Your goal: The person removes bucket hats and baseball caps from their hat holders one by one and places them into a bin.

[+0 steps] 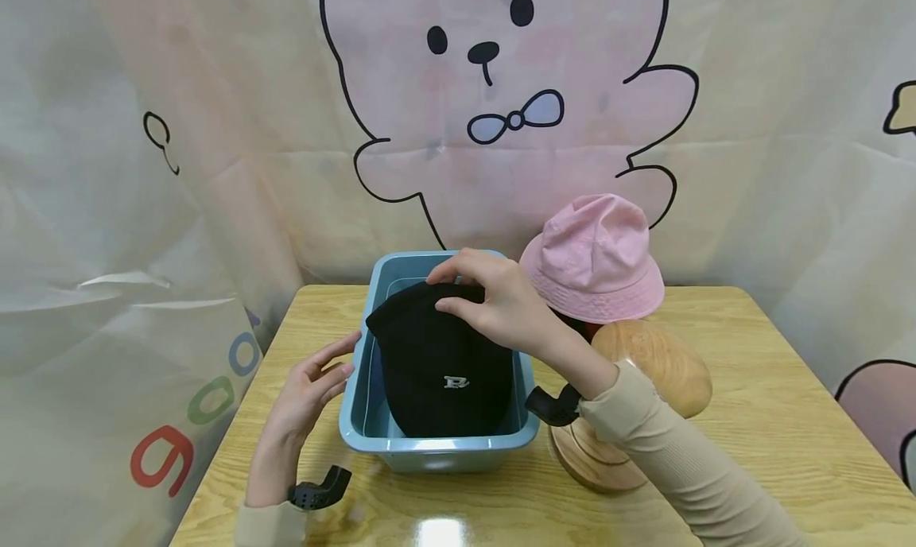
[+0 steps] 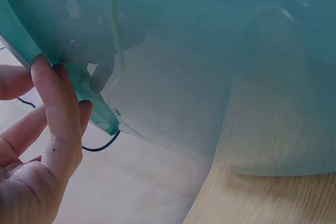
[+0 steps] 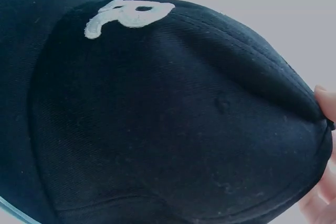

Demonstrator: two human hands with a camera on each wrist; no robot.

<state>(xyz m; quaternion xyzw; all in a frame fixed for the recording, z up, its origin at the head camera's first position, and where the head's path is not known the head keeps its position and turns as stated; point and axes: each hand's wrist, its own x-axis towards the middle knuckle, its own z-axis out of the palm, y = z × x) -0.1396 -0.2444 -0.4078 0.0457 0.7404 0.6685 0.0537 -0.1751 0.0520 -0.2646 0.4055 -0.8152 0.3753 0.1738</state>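
Observation:
A black cap (image 1: 444, 356) with a white embroidered letter lies tilted inside a light blue plastic basin (image 1: 436, 445). My right hand (image 1: 494, 296) pinches the far end of the cap between thumb and fingers. In the right wrist view, the cap's crown (image 3: 157, 103) fills most of the picture, with fingertips (image 3: 326, 103) at its edge. My left hand (image 1: 308, 388) touches the left side of the basin with its fingers loosely extended. The left wrist view has those fingers (image 2: 52, 103) against the basin's rim (image 2: 100, 111).
A pink bucket hat (image 1: 597, 261) stands behind the basin on the right, something dark partly hidden beneath it. Before it are a rounded wooden form (image 1: 654, 364) and a round wooden base (image 1: 597, 463), partly covered by my right arm. All stand on a wooden table (image 1: 751, 420) before a printed curtain (image 1: 250, 94).

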